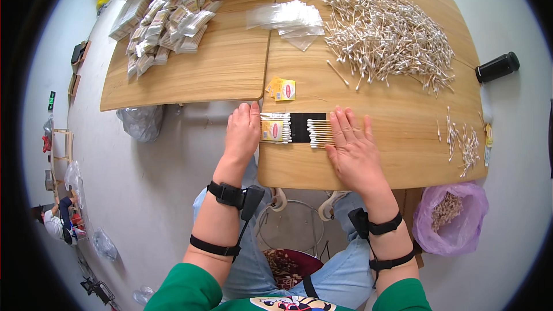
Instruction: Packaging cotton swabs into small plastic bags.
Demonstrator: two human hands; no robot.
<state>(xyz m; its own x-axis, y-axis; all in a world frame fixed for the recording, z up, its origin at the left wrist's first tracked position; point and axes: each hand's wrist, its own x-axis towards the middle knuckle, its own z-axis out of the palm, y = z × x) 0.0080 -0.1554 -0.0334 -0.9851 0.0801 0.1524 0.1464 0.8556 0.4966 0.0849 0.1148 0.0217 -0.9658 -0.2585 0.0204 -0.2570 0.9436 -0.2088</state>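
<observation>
My left hand [243, 129] is at the table's edge, its fingers pressed together against the left end of a clear packet of cotton swabs [285, 127]. A yellow and white label card [272, 131] lies in this packet. To its right, across a black strip [300, 128], is a flat row of loose cotton swabs [320, 133]. My right hand [354, 147] lies flat over the right part of that row, fingers stretched out and a little apart. Its palm hides the ends of those swabs.
Above the packet lie more label cards [284, 89]. Farther back are a stack of clear bags [294, 18], a big heap of cotton swabs [391, 34] and piled filled packets [170, 26]. Several swabs [468, 147] lie at right; a purple bag [429, 233] stands below the table, a black bottle [497, 67] beside it.
</observation>
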